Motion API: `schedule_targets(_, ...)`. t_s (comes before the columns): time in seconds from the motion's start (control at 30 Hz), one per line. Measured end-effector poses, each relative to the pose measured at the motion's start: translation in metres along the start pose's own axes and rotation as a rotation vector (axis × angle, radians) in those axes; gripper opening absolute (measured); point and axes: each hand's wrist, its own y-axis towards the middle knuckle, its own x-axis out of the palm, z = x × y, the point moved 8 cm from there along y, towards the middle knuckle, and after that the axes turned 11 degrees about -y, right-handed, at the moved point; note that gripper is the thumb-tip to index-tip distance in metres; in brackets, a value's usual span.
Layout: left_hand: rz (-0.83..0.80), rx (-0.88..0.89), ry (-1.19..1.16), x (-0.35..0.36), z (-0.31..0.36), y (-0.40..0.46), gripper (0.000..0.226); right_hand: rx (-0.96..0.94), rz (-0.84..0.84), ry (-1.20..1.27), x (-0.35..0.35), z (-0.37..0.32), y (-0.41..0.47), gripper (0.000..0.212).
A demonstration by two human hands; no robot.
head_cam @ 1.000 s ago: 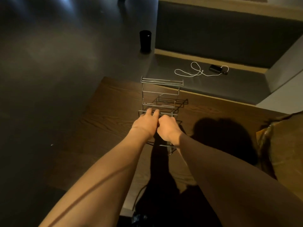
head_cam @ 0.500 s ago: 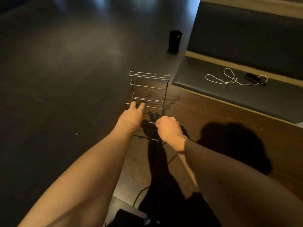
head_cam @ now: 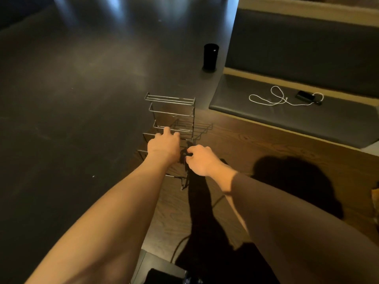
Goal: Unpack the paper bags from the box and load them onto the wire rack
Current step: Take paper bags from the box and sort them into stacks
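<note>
An empty, tiered wire rack [head_cam: 171, 111] stands at the left edge of a dark wooden table [head_cam: 256, 146]. My left hand [head_cam: 164, 145] rests on one of the rack's lower rails, fingers stretched forward over the wire. My right hand [head_cam: 202, 159] is beside it, its fingers curled and pinching a wire at the rack's right side. At the far right edge a sliver of the brown cardboard box [head_cam: 375, 191] shows. No paper bags are in sight.
A padded bench [head_cam: 297, 113] runs behind the table, with a white cable [head_cam: 274, 98] and a small black device [head_cam: 304, 95] on it. A black cylinder [head_cam: 210, 56] stands on the dark floor [head_cam: 82, 89]. A dark cable [head_cam: 180, 244] trails over the table's near edge.
The rack has shifted left toward the table's edge with both hands on it. My hands have drawn apart. The view swung left, and the box slid out to the right edge.
</note>
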Motion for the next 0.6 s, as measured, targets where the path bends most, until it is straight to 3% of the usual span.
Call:
schedule_targets(0.2,0.075,0.226,-0.131,-0.024,0.124,-0.009,0.035,0.136,0.173,0.076,-0.066,0.069,-0.049,0.009)
schedule_targets(0.33,0.025,0.387,-0.275,-0.018,0.232,-0.028,0.032,0.313,0.375,0.171,-0.116,0.157,-0.111,0.027)
schedule_targets(0.53,-0.130,0.642,-0.417,0.021,0.426,-0.100,0.012,0.618,0.628,0.377,-0.161,0.324,-0.241,0.028)
schedule_targets(0.6,-0.206,0.707,-0.481,0.040,0.482,-0.129,0.014,0.709,0.712,0.364,-0.165,0.371,-0.288,0.031)
